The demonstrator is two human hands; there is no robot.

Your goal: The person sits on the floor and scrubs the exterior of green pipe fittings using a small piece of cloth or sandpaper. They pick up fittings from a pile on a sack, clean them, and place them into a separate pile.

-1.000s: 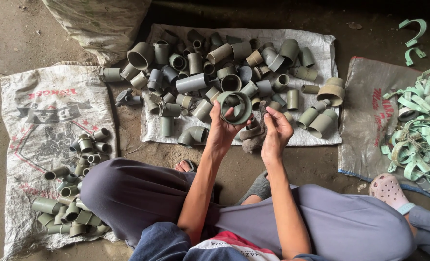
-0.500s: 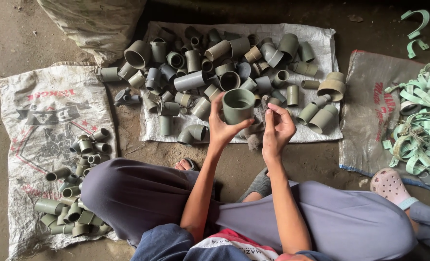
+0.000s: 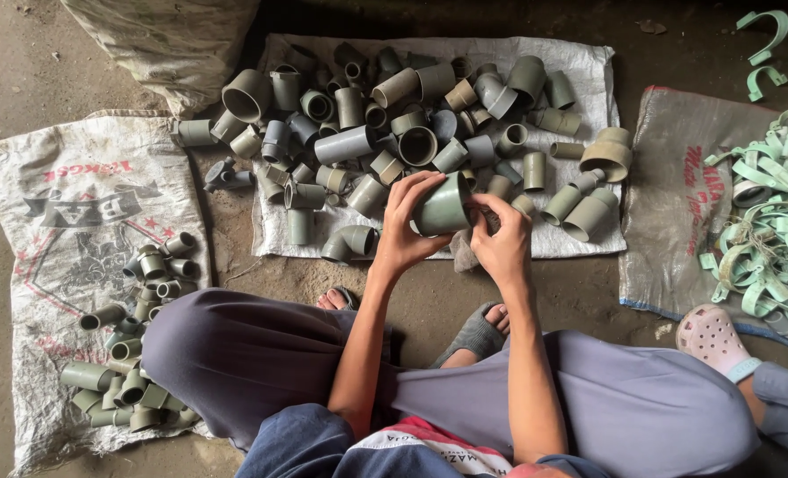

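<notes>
Left hand [image 3: 409, 228] clamps the grey pipe coupling [image 3: 442, 207], right hand [image 3: 503, 241] pinching its rim; smooth round plastic, a slip likely drops it into the fittings pile [image 3: 394, 124].

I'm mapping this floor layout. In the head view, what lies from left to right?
Printed sack with small grey pipe fittings → white sack heaped with grey fittings → left hand and right hand on a grey fitting → bare grey-brown sack → pale green clips.
</notes>
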